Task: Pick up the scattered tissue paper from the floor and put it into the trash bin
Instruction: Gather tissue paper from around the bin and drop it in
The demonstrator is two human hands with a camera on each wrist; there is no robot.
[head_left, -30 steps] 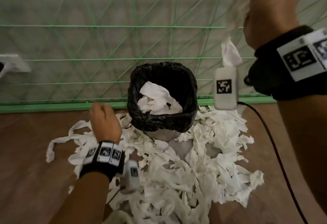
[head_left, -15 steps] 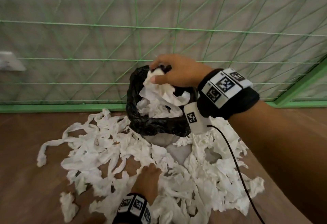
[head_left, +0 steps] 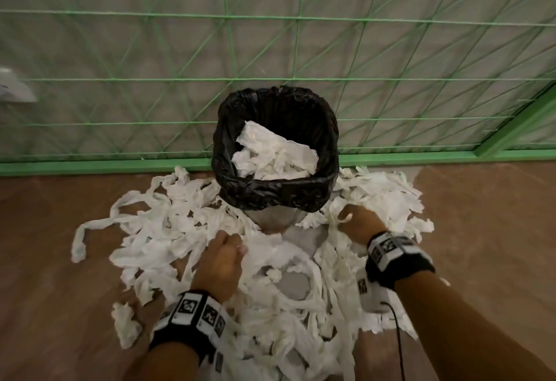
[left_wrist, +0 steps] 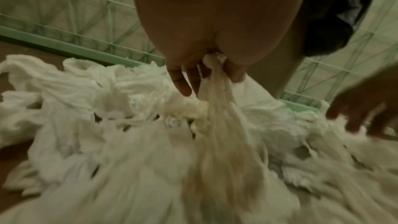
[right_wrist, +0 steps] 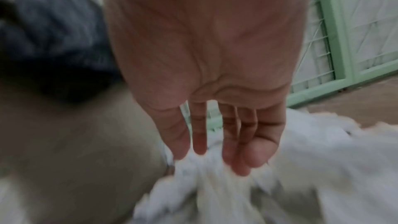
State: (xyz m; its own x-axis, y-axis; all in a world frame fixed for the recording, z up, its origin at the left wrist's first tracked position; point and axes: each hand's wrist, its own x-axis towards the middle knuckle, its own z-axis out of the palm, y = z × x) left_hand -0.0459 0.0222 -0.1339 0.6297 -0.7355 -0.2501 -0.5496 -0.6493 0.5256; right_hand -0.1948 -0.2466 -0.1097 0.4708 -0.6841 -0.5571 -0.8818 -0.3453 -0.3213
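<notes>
Gathering is in hand: left hand [left_wrist: 206, 54] pinches tissue strands [left_wrist: 217, 125], right hand [right_wrist: 215, 91] reaches open-fingered; next, lift to the trash bin [head_left: 275, 197].

Head view looking down, wrist views close along fingers, all sharing tissue paper [head_left: 168, 239]

Both forearms are bare. Each wrist wears a black band [head_left: 192, 331] carrying white tiles printed with black square codes. The right wrist's band [head_left: 397, 260] has a white coded box at its 7 o'clock, a thin black cable [head_left: 398, 341] trailing from it toward 6 o'clock.
</notes>
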